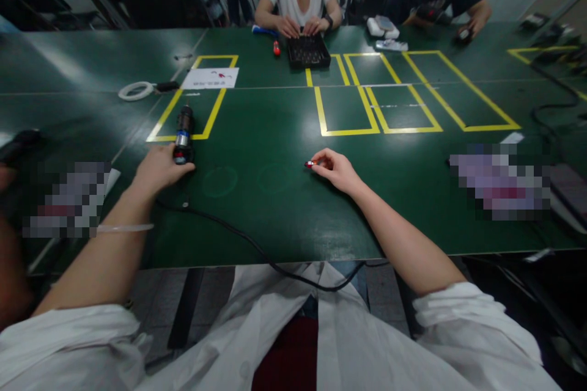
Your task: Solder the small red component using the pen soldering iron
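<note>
My left hand [158, 168] is closed around the rear end of a dark electric screwdriver [184, 131] with blue and silver bands. The screwdriver's thin tip points away from me, over the lower edge of a yellow-taped box. To the right, my right hand [337, 170] pinches a small red piece [310, 164] with a pale spot between thumb and fingers, just above the green table [284, 220]. Its exact kind is too small to make out.
A black cable [238, 232] runs across the table and over its front edge. Yellow tape outlines [348, 132] mark the tabletop. A white sheet [211, 78], a coiled white cable [136, 91] and a black tray [309, 52] lie farther off. Two people sit opposite.
</note>
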The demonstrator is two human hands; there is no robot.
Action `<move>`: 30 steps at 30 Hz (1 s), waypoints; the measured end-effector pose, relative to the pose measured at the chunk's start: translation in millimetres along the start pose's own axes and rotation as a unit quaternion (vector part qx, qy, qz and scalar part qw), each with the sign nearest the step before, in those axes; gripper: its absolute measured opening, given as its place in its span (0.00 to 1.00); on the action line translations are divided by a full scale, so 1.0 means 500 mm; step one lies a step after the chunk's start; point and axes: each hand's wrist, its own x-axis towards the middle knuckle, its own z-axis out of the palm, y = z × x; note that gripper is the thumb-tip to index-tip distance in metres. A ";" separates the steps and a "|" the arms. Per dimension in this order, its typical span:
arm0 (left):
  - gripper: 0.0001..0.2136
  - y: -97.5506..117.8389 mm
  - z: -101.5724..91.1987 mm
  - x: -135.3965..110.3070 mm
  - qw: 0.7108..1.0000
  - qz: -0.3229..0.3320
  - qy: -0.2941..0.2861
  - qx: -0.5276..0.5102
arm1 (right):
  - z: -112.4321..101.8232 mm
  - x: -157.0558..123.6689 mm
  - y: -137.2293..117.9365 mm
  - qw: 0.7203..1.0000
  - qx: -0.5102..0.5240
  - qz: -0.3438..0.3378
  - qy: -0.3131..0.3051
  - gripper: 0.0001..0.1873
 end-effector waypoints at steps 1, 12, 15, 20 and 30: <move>0.27 0.015 0.001 -0.011 1.000 -0.002 0.002 0.003 | 0.001 0.000 0.000 1.000 -0.002 0.000 0.002 0.12; 0.29 0.234 0.013 -0.089 0.992 0.115 0.051 -0.023 | 0.005 0.002 0.009 1.000 0.015 -0.010 -0.005 0.14; 0.30 0.311 0.009 -0.111 0.985 0.165 0.053 -0.024 | 0.005 0.002 0.012 0.999 0.029 -0.020 -0.014 0.15; 0.28 0.418 0.003 -0.132 0.970 0.237 0.054 -0.032 | 0.004 0.000 0.003 0.999 0.014 -0.029 -0.025 0.13; 0.28 0.483 0.011 -0.149 0.952 0.292 0.034 -0.085 | 0.002 -0.002 -0.009 0.997 -0.060 -0.055 0.003 0.06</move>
